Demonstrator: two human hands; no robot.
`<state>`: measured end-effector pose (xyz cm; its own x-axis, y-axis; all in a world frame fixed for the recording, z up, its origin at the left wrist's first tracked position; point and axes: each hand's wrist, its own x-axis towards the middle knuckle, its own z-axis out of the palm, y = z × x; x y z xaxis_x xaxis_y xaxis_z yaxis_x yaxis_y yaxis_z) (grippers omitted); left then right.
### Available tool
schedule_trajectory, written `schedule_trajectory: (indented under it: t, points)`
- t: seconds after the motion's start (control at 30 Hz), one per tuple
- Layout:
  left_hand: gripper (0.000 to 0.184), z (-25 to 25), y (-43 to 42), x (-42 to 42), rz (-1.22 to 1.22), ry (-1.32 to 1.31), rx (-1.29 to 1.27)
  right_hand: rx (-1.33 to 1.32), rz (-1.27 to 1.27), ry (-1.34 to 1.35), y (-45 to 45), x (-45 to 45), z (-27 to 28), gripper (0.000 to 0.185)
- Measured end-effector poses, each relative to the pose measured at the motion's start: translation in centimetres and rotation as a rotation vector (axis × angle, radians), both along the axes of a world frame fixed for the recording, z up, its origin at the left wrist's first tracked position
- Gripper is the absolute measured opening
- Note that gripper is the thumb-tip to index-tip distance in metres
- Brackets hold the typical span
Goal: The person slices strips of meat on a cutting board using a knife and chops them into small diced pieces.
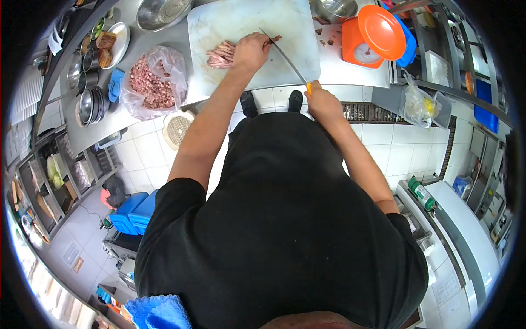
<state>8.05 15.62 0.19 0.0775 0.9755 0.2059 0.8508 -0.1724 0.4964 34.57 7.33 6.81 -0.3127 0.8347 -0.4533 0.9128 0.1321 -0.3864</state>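
Observation:
My left hand (252, 52) presses down on a bundle of sliced meat strips (220, 55) on the white cutting board (213, 24). The fingers are curled over the strips, hiding part of them. In my right hand (324, 104) is a long knife (289, 61), gripped by its yellow handle. Its blade points up and left across the board, with the tip just beyond my left fingers. Close to the blade, a small dark piece of meat (275, 38) shows beside my left fingertips.
Left of the board lies an open plastic bag of diced meat (150, 88), near a steel bowl (163, 12) and stacked small bowls (92, 104). To the right stands an orange scale (361, 46); meat scraps (326, 41) lie beside it. A floor drain grate (372, 113) runs below.

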Motion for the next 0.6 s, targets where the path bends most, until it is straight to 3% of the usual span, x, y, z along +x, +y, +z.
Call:
schedule_trajectory:
  t: [0.27,0.6]
  points:
    - [0.023,0.5,-0.6,-0.5,-0.016,-0.013,-0.033,0.056,0.028,0.02,2.9,-1.9,2.3,0.034]
    - [0.021,0.8,-0.6,-1.0,0.003,0.144,-0.058,0.025,0.057,-0.052,-0.8,1.3,4.1,0.039]
